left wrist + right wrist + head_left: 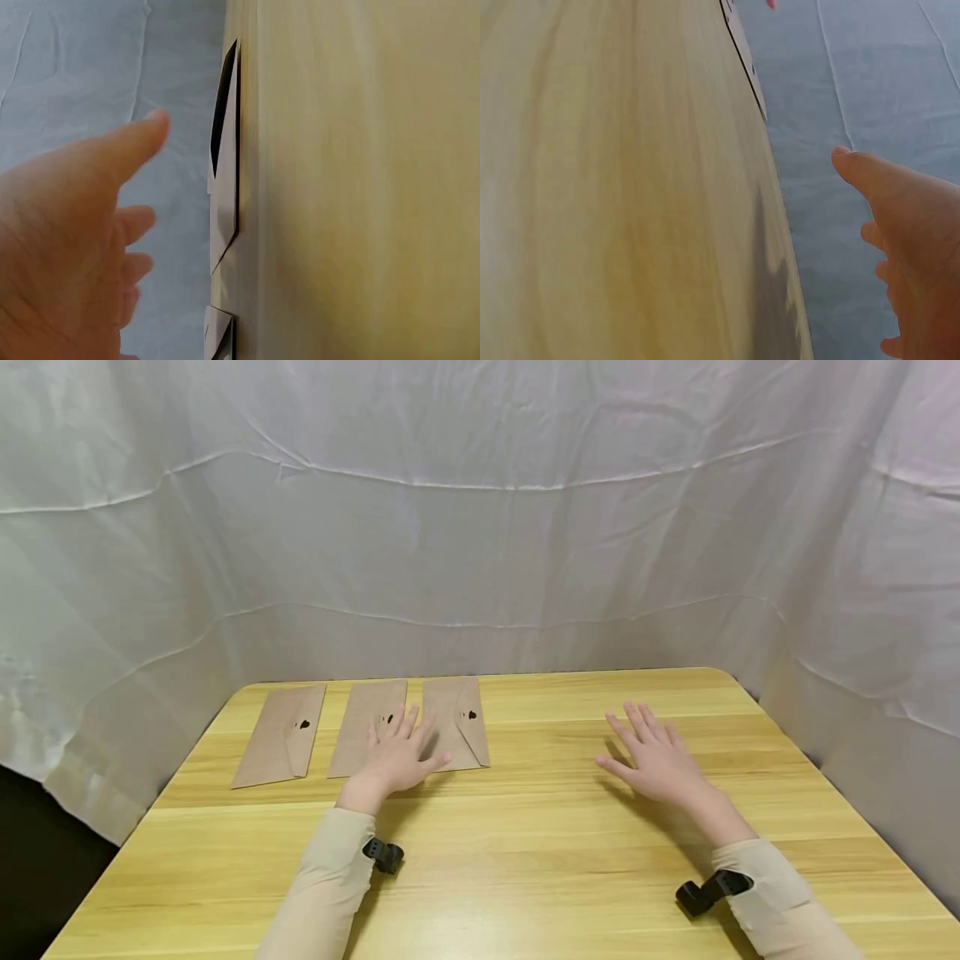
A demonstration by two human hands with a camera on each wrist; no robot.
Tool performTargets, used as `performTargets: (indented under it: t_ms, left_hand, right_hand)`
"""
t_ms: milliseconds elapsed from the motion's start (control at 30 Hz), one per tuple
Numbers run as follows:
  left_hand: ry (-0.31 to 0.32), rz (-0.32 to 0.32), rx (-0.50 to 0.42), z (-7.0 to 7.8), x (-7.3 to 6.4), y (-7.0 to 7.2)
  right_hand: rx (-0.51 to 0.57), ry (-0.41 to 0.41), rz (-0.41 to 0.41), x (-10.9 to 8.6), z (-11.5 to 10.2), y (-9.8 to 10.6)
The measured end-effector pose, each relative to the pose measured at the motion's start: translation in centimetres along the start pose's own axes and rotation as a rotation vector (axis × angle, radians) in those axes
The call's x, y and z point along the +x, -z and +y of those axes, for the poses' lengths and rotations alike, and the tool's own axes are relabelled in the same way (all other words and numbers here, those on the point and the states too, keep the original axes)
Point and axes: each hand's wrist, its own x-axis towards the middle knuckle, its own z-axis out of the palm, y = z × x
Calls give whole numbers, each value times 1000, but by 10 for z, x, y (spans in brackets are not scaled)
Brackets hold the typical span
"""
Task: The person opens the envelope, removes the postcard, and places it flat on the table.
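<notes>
Spread fingers on both sides: the person's bare left hand [397, 762] and bare right hand [660, 767] hang over the table with nothing pinched, thumbs held apart from the fingers. Beneath them runs a pale yellow wood-grain table [525, 868] with rounded far corners, its streaks going crosswise, a soft glare near the front and the arms' shadows falling on it.

Three flat brown paper envelopes [273, 739] lie in a row by the far edge, on the person's left, each with a small black mark near its flap. The left hand overlaps the middle and rightmost ones as seen from above; the right hand is well apart from them, over bare wood.

Round the back and both sides hangs a whitish-grey cloth curtain [480, 552], wrinkled and crossed by long creases, faintly pink at upper right. Low on the left its hem gives way to blackness. Cream sleeves [315, 885] cover the forearms, a small black camera [386, 856] at each wrist.
</notes>
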Motion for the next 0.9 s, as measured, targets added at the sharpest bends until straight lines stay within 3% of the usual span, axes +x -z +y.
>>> performTargets:
  t_ms: [167, 400, 633, 900]
  left_hand:
    - [-42, -90, 37, -1, 0, -1]
    - [-37, -206, 52, -2, -2, -1]
    - [-61, -249, 36, 4, -3, -1]
    - [-87, -259, 51, 21, -3, -5]
  right_hand:
    - [-2, 26, 13, 2, -6, -4]
    - [-25, 69, 10, 1, -20, -10]
    - [-29, 122, -17, -1, -33, -14]
    - [-31, 214, -22, -6, -50, -16]
